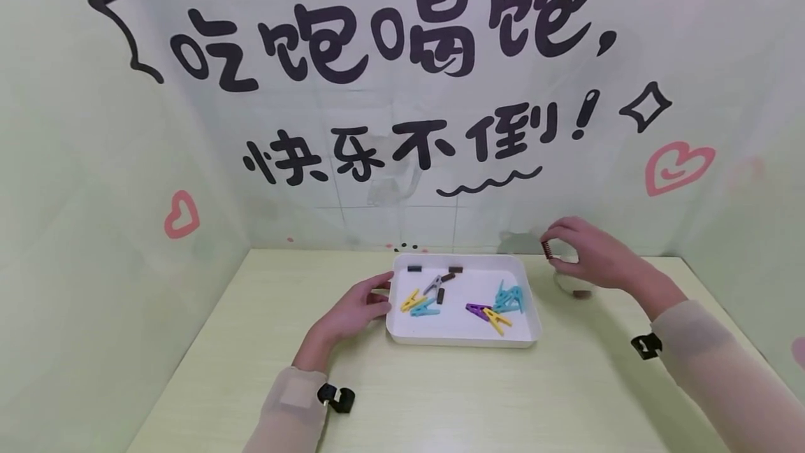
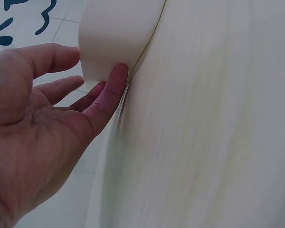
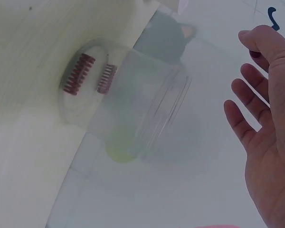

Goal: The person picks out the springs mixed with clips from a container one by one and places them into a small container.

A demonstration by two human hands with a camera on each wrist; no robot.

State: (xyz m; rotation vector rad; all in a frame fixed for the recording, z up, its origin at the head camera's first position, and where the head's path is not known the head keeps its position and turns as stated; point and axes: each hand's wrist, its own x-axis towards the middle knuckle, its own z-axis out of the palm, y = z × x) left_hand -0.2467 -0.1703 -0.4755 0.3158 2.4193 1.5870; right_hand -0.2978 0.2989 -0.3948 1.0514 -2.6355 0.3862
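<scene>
My left hand (image 1: 352,308) touches the left wall of a white tray (image 1: 462,341), its thumb and fingers spread along that one side; the left wrist view shows the fingertips against the tray's wall (image 2: 116,28). Between thumb and forefinger, my right hand (image 1: 588,254) pinches a small brown ridged coil (image 1: 546,250). That hand is above a clear jar (image 3: 128,99) standing right of the tray. Inside the jar, on its bottom, is a brown ridged coil (image 3: 79,73); a second ridged shape beside it may be a reflection. The right wrist view mostly hides the held coil.
In the tray's left half lie yellow, turquoise and grey clothes pegs (image 1: 434,285) among several dark coils (image 1: 440,296). Turquoise, purple and yellow pegs (image 1: 497,317) cluster on its right. A printed curtain (image 1: 402,222) hangs behind the pale table (image 1: 440,404).
</scene>
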